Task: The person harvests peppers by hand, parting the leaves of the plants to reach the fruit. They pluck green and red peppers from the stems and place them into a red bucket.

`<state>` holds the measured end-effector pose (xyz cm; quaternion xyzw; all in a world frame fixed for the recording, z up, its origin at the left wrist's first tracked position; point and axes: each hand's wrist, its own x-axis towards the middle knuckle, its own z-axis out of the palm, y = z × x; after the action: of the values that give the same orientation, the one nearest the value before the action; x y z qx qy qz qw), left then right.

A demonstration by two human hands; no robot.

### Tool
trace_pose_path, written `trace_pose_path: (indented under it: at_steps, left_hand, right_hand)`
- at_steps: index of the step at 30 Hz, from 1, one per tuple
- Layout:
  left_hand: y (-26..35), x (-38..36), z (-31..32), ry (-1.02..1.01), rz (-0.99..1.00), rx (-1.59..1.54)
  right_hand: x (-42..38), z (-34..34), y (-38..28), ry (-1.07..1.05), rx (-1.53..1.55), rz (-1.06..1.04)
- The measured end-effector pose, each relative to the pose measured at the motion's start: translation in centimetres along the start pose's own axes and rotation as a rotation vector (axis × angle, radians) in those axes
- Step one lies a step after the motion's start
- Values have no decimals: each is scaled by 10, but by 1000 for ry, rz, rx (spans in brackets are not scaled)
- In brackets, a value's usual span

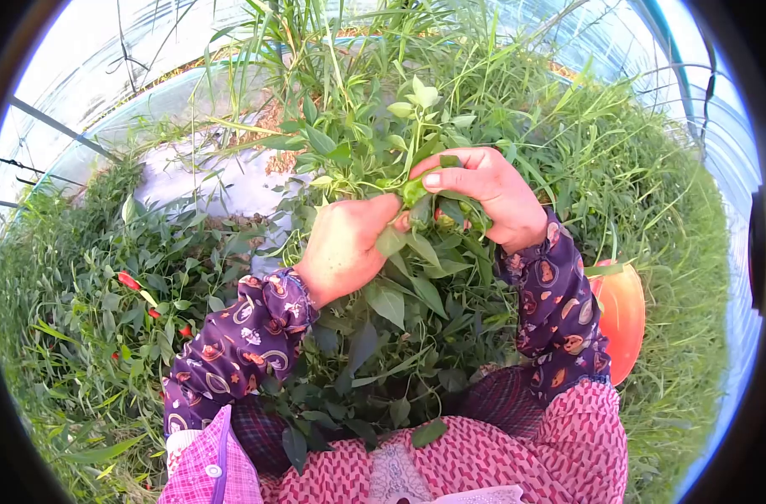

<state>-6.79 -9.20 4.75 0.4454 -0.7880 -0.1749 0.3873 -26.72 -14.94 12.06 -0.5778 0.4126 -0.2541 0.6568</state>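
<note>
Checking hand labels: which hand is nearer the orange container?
Right. The right hand is at the leaves, forward and left of the orange container; the left hand is also at the leaves, but farther left of it.

A rounded orange-red container [625, 323] sits among thick grass [681, 277] on the right. Pale sheeting [202, 172] covers ground at upper left, near a slanting pole [64, 128]; translucent plastic walls [730, 172] curve around the greenery.
</note>
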Motion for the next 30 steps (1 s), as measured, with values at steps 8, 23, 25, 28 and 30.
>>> trace_pose_path:
  at_steps: [8, 23, 25, 28, 30]
  left_hand:
    - [-10, -20, -2, 88, -182, -271]
    - [7, -21, 46, -41, 128, -247]
    - [7, -32, 40, -128, 123, -261]
    - [-6, -39, 35, -74, 70, -402]
    - [-5, -35, 16, -72, -21, -288]
  right_hand:
    - [-88, -148, -9, 857, -22, -535]
    - [-279, -335, 121, 1145, -1297, 280]
    - [-208, -261, 57, 1269, -894, -373]
    - [-137, -108, 2, 1024, -796, -771]
    - [-108, -51, -7, 512, -1084, -914]
